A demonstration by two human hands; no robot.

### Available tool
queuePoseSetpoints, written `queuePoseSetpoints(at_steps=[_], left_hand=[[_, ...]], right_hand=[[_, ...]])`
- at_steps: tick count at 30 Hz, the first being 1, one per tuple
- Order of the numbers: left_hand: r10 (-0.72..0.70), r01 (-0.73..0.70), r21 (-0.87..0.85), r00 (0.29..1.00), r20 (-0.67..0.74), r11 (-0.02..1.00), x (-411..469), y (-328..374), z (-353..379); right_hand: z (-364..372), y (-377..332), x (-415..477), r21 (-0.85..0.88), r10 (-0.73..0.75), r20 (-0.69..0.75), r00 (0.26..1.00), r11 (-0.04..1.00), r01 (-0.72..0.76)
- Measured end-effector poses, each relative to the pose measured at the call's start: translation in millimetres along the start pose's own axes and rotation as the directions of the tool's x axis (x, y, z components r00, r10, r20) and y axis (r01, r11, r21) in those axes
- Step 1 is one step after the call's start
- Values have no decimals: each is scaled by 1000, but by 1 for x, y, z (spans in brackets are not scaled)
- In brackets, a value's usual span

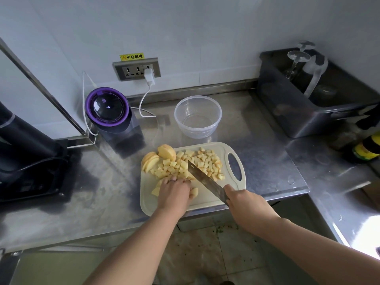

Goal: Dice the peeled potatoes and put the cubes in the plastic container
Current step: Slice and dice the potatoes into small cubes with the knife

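1. Your pale plastic cutting board [207, 195] sits at the steel counter's [267, 161] edge. The clear round plastic container [197, 133] behind it holds no cubes yet.
2. A pile of diced potato cubes [197, 163] covers the board's far half, and two sliced potato halves [151, 160] wait at its far-left corner.
3. Your left hand [174, 191] curls over a potato piece [195, 192], mostly hiding it. Your right hand [242, 199] grips the steel cleaver [205, 179], its handle concealed.

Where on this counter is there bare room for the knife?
Bare steel counter lies right of the cutting board, towards the grey tub; more lies left of it, before the purple appliance. The board is crowded with potato cubes.
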State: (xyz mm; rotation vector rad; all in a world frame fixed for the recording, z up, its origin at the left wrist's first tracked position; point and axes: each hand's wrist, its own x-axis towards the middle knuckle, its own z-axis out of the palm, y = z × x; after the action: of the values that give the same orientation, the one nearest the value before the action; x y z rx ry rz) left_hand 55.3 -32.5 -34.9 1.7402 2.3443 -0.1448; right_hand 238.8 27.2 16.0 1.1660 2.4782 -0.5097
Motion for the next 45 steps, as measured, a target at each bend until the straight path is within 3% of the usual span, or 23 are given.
queuePoseSetpoints(at_steps=[3,7,31,39,45], left_hand=[[-126,120,-70,989,-77,990,-7,8,8],[-155,140,-98,974,-165,985,-13,4,13],[-199,174,-141,961,-191,975,-11,4,20],[-192,163,-156,963,-192,974,-16,3,15],[-207,183,-138,960,-186,973,-24,-3,10]], right_hand=[[2,0,-2,-26,-2,12,1000,1000,2],[6,-2,-8,-43,-14,41,999,999,16],[10,-7,-10,-104,-79,121,989,990,92],[10,-11,-5,-17,-36,56,998,999,37],[9,-12,-15,-95,-71,55,996,993,76]])
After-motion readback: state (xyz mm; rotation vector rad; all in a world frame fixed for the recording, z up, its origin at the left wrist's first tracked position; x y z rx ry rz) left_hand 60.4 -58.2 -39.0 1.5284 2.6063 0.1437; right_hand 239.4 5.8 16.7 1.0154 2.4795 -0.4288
